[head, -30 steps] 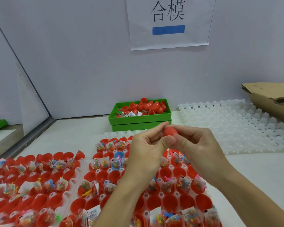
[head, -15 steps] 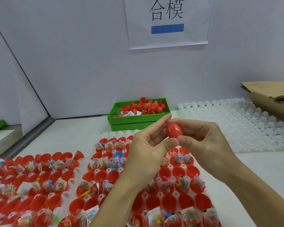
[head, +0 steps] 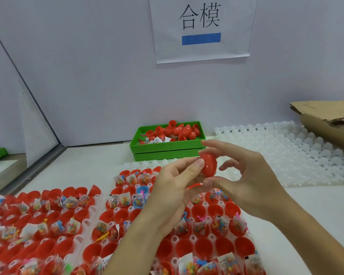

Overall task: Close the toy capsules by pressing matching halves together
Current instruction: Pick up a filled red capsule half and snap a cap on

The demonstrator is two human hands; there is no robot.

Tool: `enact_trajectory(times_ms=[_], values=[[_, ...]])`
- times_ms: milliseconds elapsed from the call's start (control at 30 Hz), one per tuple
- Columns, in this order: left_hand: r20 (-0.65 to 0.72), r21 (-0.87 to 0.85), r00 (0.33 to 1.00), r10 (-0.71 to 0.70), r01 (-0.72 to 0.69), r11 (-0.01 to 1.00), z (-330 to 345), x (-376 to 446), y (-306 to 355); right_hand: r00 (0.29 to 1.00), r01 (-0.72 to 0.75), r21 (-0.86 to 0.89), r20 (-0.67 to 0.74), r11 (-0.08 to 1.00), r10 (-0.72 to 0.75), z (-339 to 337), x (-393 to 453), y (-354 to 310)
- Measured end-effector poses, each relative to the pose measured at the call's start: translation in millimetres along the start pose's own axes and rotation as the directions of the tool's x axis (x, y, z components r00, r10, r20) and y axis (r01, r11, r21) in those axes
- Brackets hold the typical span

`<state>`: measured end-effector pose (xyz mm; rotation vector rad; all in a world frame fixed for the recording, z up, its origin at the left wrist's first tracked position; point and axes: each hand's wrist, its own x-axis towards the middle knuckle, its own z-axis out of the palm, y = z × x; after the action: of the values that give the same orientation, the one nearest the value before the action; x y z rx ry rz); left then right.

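A closed red capsule (head: pixel 208 164) is held in the air above the trays. My right hand (head: pixel 246 179) pinches it between thumb below and index finger above. My left hand (head: pixel 173 185) touches the capsule's left side with its fingertips. Below the hands lie two white trays (head: pixel 99 201) of open red capsule halves (head: pixel 203 245); many hold small bagged toys (head: pixel 125 201), and one half is blue (head: pixel 141 190).
A green bin (head: pixel 167 149) of loose red capsule halves stands at the back against the wall. An empty white tray (head: pixel 298 155) lies to the right, with a cardboard box (head: pixel 330 128) behind it. A paper sign (head: pixel 202 26) hangs on the wall.
The hands parted slightly and the capsule came into full view. It now sits upright between my right thumb and index finger, with my left fingers loosened to its side.
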<state>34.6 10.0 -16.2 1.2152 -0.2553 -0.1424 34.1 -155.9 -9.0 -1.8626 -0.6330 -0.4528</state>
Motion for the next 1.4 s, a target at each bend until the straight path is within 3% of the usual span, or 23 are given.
enact_trajectory(times_ms=[267, 500, 600, 667, 733, 800, 933, 1100, 1300, 1400], values=[[0.036, -0.186, 0.999, -0.038, 0.044, 0.982, 0.7, -4.0, 6.2, 1.000, 0.011, 0.020, 0.022, 1.000, -0.011, -1.0, 1.0, -1.8], [0.084, -0.192, 0.996, -0.040, 0.056, 0.980, 1.1, -4.7, 7.0, 0.999, 0.027, 0.073, -0.031, 0.997, -0.025, -0.9, 1.6, -1.2], [0.027, -0.099, 1.000, 0.000, 0.002, 0.995, 1.7, -3.2, 6.5, 0.999, -0.027, 0.170, -0.042, 0.985, 0.034, -0.1, 1.7, -1.8], [-0.043, 0.087, 0.994, 0.101, -0.097, 0.991, 0.2, -2.7, 3.7, 0.995, -0.074, 0.256, -0.052, 0.964, 0.090, -1.1, 1.3, -3.6], [-0.089, 0.346, 0.963, 0.253, -0.208, 0.915, -2.7, -3.0, 3.0, 0.985, -0.137, 0.312, -0.057, 0.940, 0.163, -3.6, 1.7, -4.9], [-0.037, 0.471, 0.945, 0.326, -0.271, 0.839, -4.2, -3.9, 2.4, 0.968, -0.228, 0.374, -0.014, 0.899, 0.251, -4.7, 3.0, -5.1], [0.040, 0.558, 0.929, 0.368, -0.326, 0.763, 0.7, -4.8, 2.0, 0.912, -0.394, 0.496, 0.104, 0.774, 0.397, 0.5, 5.4, -7.7], [0.045, 0.532, 0.904, 0.426, -0.382, 0.756, 3.7, -6.0, 2.0, 0.885, -0.449, 0.565, 0.177, 0.692, 0.430, 3.3, 5.3, -7.4], [0.025, 0.572, 0.890, 0.455, -0.386, 0.724, 4.1, -6.1, 0.9, 0.928, -0.326, 0.489, 0.004, 0.809, 0.372, 1.7, 4.5, -4.8], [0.006, 0.513, 0.904, 0.427, -0.369, 0.775, 5.7, -6.2, 0.6, 0.938, -0.278, 0.418, -0.076, 0.865, 0.338, 3.2, 3.2, -4.0]])
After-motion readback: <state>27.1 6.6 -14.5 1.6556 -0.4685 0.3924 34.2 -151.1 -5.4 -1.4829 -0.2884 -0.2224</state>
